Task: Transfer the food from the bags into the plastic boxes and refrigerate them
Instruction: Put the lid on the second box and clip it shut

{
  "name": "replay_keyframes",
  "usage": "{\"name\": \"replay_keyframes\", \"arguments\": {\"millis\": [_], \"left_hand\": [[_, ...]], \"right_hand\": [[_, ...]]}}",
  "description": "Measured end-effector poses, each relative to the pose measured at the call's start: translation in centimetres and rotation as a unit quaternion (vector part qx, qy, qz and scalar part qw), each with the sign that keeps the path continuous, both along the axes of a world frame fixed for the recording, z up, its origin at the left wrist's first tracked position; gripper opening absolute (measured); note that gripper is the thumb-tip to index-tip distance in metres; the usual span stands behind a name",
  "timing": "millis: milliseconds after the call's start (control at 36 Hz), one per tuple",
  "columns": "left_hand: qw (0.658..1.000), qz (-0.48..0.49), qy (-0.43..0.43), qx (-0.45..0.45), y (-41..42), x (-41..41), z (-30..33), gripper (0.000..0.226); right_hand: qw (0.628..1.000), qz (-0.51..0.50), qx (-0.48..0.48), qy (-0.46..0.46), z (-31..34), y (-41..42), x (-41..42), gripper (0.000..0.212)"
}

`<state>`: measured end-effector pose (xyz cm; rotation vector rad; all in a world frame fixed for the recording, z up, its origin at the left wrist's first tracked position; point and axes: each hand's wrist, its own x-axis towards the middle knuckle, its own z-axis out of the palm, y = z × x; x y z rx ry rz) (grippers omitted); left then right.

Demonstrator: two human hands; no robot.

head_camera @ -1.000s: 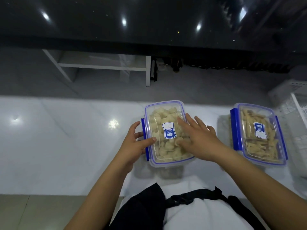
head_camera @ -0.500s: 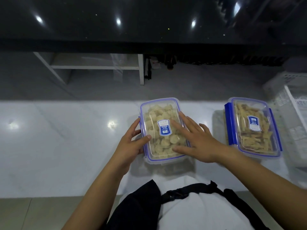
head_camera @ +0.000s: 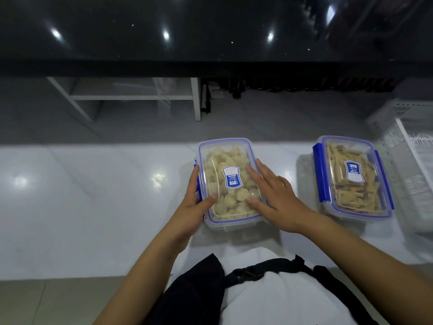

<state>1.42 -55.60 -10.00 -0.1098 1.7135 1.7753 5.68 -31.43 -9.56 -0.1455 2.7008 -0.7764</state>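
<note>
In the head view we see a clear plastic box (head_camera: 230, 181) with a blue-edged lid on the white counter (head_camera: 93, 207), full of pale round food pieces; our left hand (head_camera: 191, 211) holds its side at 9 o'clock with the thumb on the lid, and our right hand (head_camera: 277, 198) lies flat on the lid with straight, spread fingers. A second box (head_camera: 353, 177), at 3 o'clock from the first and well apart, holds thin tan sticks and has its blue clips down. At 3 o'clock a white basket (head_camera: 407, 146) is cut off by the edge, and the label words are too small to read.
</note>
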Motion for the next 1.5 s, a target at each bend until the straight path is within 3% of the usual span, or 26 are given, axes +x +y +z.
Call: {"name": "replay_keyframes", "arguments": {"millis": [83, 222, 361, 444, 583, 694, 778, 917, 1111, 1306, 1500], "left_hand": [[0.999, 0.052, -0.015, 0.000, -0.3, -0.3, 0.0, 0.068], [0.998, 0.050, -0.024, -0.036, -1.1, -1.0, 0.2, 0.095], [0.997, 0.036, -0.029, -0.064, -1.2, -1.3, 0.3, 0.082], [0.995, 0.051, -0.005, -0.088, -0.9, -1.0, 0.4, 0.074], [0.981, 0.039, 0.078, -0.173, -0.3, -0.8, 0.6, 0.100], [0.976, 0.025, 0.081, -0.200, 0.0, -1.1, 1.0, 0.071], [0.976, 0.020, 0.085, -0.197, 0.1, -1.1, 1.1, 0.061], [0.983, 0.048, 0.063, -0.168, 0.1, -0.9, 0.9, 0.066], [0.994, 0.048, -0.025, -0.092, -0.6, -0.8, 1.2, 0.073], [0.996, 0.054, -0.005, -0.074, -0.7, 0.1, 0.8, 0.074], [0.997, 0.060, -0.009, -0.053, -1.3, -0.3, 0.5, 0.079]], "right_hand": [[0.998, 0.002, 0.060, 0.003, 1.0, 0.2, -0.9, 0.084], [0.986, 0.078, 0.144, -0.025, 3.8, 0.0, -3.1, 0.100], [0.975, 0.139, 0.153, -0.081, 5.0, -1.5, -5.0, 0.104], [0.972, 0.149, 0.160, -0.092, 5.2, -1.6, -5.5, 0.107], [0.961, 0.151, 0.219, -0.067, 5.2, -2.1, -5.6, 0.107], [0.961, 0.139, 0.228, -0.076, 5.2, -2.5, -5.4, 0.107], [0.964, 0.131, 0.217, -0.081, 5.1, -2.3, -5.3, 0.106], [0.969, 0.139, 0.178, -0.097, 4.0, -1.0, -5.1, 0.104], [0.973, 0.170, 0.126, -0.095, 2.3, 1.4, -3.7, 0.081], [0.992, 0.080, 0.097, -0.005, 1.2, -2.2, 0.4, 0.098], [0.985, 0.086, 0.134, 0.066, 0.1, -3.4, 1.6, 0.085]]}}
